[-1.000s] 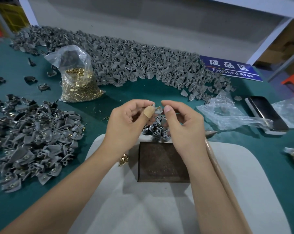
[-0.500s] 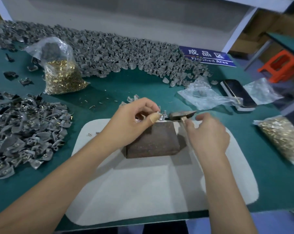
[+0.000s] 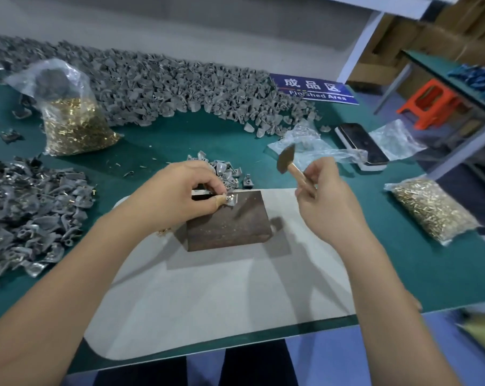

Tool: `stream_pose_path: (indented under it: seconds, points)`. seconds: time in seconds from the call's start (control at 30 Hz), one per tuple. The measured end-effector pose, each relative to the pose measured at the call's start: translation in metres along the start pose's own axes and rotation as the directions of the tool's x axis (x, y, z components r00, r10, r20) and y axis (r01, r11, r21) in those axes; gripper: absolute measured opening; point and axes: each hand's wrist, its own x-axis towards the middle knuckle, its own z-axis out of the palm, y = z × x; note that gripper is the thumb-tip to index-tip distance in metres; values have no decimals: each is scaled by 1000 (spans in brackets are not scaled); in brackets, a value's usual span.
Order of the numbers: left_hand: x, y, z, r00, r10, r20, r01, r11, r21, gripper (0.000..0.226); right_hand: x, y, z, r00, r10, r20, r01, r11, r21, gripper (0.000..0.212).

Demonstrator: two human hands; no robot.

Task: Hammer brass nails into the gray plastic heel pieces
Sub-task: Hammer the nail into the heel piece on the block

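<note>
My left hand (image 3: 180,193) pinches a gray heel piece (image 3: 231,198) between thumb and forefinger and holds it flat on the far left corner of the dark metal block (image 3: 230,221); a small shiny nail head shows in the piece, though I cannot tell how deep it sits. My right hand (image 3: 327,196) grips the wooden handle of the hammer (image 3: 287,164), fingers curled round it, with the hammer head raised above and to the right of the heel piece, not touching it. The block rests on a pale gray mat (image 3: 221,296) on the green table (image 3: 402,274). Just beyond the block lies a small heap of heel pieces (image 3: 224,171). A larger pile (image 3: 32,207) lies to the left, and a long bank of heel pieces (image 3: 166,87) runs along the far edge. One bag of brass nails (image 3: 74,126) stands at far left; another bag (image 3: 433,210) lies at right. A blue sign (image 3: 316,89) and a phone (image 3: 361,144) lie at the far right.
</note>
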Motion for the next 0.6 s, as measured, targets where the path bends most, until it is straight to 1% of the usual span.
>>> stream_pose_path:
  seconds: [0.07, 0.17, 0.2, 0.23, 0.3, 0.33, 0.4, 0.53, 0.6]
  points:
    - [0, 0, -1, 1000, -1, 9, 1, 999, 34, 4, -6, -9, -4, 997, -79, 21, 78, 995, 64, 24]
    - [-1, 1, -2, 1000, -10, -4, 10, 999, 46, 3, -13, -22, -5, 988, -130, 88, 105, 964, 246, 22]
    - [-2, 1, -3, 1000, -11, -6, 11, 999, 41, 3, -14, -24, -5, 985, -143, 97, 114, 960, 255, 23]
    - [-2, 1, -3, 1000, -9, -8, 9, 999, 38, 3, -14, -25, -5, 982, -163, 97, 138, 965, 223, 22]
    - [-2, 1, -4, 1000, -7, -3, 7, 999, 35, 3, -16, -27, -3, 978, -187, 89, 178, 979, 98, 20]
    - [-2, 0, -4, 1000, -10, 0, 10, 999, 39, 3, -17, -27, -2, 977, -195, 87, 191, 980, 51, 26]
    - [-1, -1, -4, 1000, -15, 5, 15, 999, 52, 4, -20, -30, 2, 973, -207, 101, 205, 978, 25, 33]
    - [-2, -4, -4, 1000, -11, 12, 11, 999, 48, 2, -25, -36, 10, 976, -189, 108, 193, 981, -25, 27]
    - [-1, -5, -3, 1000, -16, 18, 16, 1000, 25, 6, -30, -38, 16, 976, -192, 99, 196, 980, -33, 33]
